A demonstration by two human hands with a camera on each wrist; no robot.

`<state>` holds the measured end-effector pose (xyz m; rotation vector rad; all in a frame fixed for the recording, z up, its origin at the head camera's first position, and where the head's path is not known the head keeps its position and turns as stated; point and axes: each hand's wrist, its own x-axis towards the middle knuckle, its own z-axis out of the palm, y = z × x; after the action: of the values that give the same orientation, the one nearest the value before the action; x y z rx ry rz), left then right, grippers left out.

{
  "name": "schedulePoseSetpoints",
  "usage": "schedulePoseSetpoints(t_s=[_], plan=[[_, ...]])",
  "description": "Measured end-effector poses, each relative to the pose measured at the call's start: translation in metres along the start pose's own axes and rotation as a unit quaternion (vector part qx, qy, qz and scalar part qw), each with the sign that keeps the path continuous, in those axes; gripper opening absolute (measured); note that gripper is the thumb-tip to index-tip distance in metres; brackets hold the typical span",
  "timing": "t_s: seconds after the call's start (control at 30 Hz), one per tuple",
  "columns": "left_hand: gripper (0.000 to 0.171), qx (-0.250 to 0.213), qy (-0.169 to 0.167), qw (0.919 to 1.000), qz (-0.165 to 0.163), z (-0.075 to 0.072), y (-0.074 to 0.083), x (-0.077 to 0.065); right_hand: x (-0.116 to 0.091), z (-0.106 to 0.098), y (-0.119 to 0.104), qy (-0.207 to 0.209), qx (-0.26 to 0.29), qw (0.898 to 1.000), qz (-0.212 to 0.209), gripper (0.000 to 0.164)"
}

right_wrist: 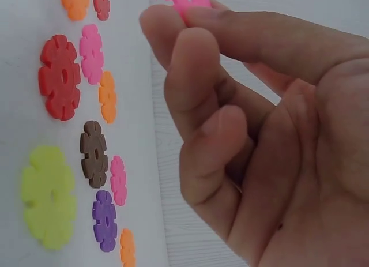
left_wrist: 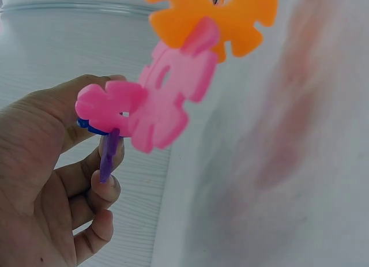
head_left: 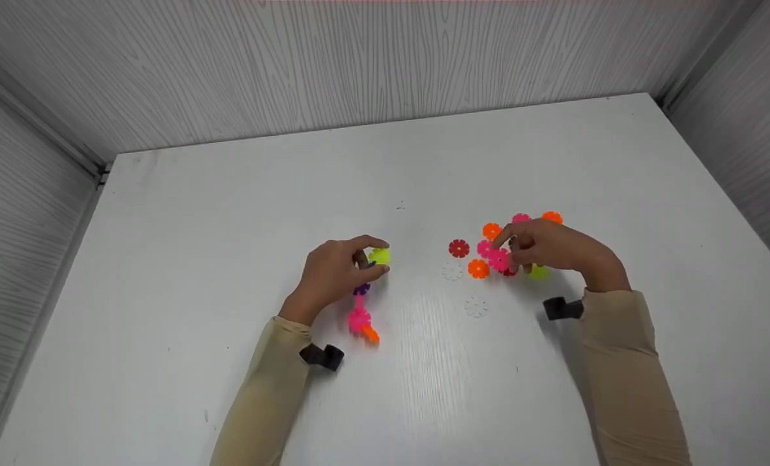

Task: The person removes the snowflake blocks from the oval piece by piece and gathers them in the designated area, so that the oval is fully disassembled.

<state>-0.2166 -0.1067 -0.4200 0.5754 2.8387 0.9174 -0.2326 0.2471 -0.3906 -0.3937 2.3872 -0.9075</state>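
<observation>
My left hand (head_left: 336, 275) holds a chain of interlocked flower-shaped plastic discs, pinching it near the yellow disc (head_left: 380, 256) between thumb and finger. From there the chain runs toward me through a purple disc (head_left: 361, 289) and pink ones to an orange disc (left_wrist: 242, 25) at its end. A bit of blue (left_wrist: 89, 127) shows beside the purple in the left wrist view, partly covered. Over the loose discs on the right, my right hand (head_left: 556, 246) pinches a pink flower disc (head_left: 499, 260) between thumb and fingertip; its other fingers are curled.
Loose flower discs lie on the white table (head_left: 230, 213) beneath and around the right hand: red (head_left: 459, 248), orange (head_left: 479, 268), brown (right_wrist: 93, 154), purple (right_wrist: 105, 221) and yellow-green (right_wrist: 49, 198). Two clear discs, one nearer me (head_left: 476, 307), lie between the hands. Wood-grained panels (head_left: 359, 65) border the table.
</observation>
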Motion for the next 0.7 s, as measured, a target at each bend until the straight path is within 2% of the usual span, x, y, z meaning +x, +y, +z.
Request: schedulePoseSetpoints(t_s=[0.23, 0.43, 0.7], plan=[[0.031, 0.001, -0.006, 1.0, -0.003, -0.001, 0.002, 0.001, 0.0, 0.004, -0.002, -0.057, -0.016, 0.998, 0.038, 0.028], [0.031, -0.002, -0.01, 0.9999, -0.001, -0.002, 0.003, 0.001, 0.001, 0.01, -0.005, -0.088, -0.021, 0.994, 0.055, 0.024], [0.031, -0.005, -0.014, 0.9999, -0.008, -0.001, 0.0, -0.001, 0.006, 0.016, -0.009, -0.124, -0.025, 0.989, 0.072, 0.028]])
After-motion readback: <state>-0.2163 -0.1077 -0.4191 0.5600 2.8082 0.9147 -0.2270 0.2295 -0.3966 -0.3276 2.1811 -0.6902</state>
